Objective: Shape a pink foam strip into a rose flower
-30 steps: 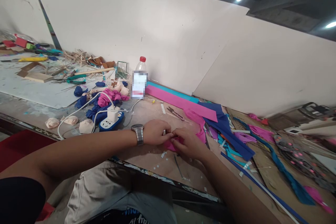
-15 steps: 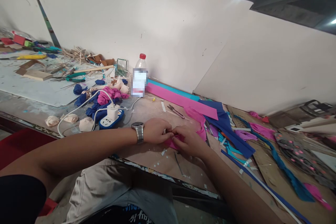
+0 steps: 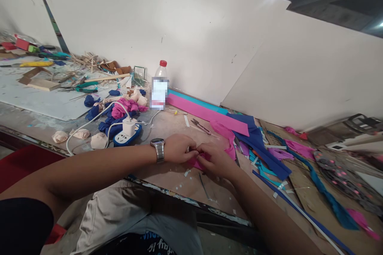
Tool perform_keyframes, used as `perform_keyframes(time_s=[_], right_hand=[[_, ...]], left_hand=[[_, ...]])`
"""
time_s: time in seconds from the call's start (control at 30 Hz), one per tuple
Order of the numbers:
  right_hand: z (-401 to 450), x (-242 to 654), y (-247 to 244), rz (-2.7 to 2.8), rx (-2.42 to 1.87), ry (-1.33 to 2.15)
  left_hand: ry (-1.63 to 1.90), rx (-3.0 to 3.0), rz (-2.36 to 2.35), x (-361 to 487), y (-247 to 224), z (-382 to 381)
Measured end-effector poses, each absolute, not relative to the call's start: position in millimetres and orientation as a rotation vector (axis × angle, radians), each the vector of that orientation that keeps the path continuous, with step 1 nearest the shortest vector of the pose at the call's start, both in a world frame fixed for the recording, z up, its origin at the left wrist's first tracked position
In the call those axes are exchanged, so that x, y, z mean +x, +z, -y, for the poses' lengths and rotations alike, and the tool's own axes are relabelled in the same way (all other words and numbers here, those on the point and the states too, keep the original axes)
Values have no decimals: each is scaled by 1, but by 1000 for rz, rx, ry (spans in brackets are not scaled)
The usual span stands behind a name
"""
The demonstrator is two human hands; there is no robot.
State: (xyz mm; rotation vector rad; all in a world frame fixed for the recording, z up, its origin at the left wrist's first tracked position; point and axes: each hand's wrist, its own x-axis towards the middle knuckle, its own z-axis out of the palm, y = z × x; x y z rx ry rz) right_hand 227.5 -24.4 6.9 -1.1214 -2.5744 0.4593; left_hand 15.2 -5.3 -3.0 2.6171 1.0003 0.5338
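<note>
left hand + right hand pinch pink material | snips beyond | power strip leftward | bottle farther back

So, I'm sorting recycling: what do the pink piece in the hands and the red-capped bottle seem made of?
Pink piece: matte, probably crepe paper, given its crinkled look; thin cloth is possible. Bottle: smooth, likely plastic, with a see-through shoulder.
</note>
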Motion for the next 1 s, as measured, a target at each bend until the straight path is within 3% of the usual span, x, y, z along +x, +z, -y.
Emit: perform_keyframes(time_s=[1.0], right_hand=[[25, 226, 9, 2587, -1134, 501]], left_hand=[[538, 2666, -969, 15, -7, 4]])
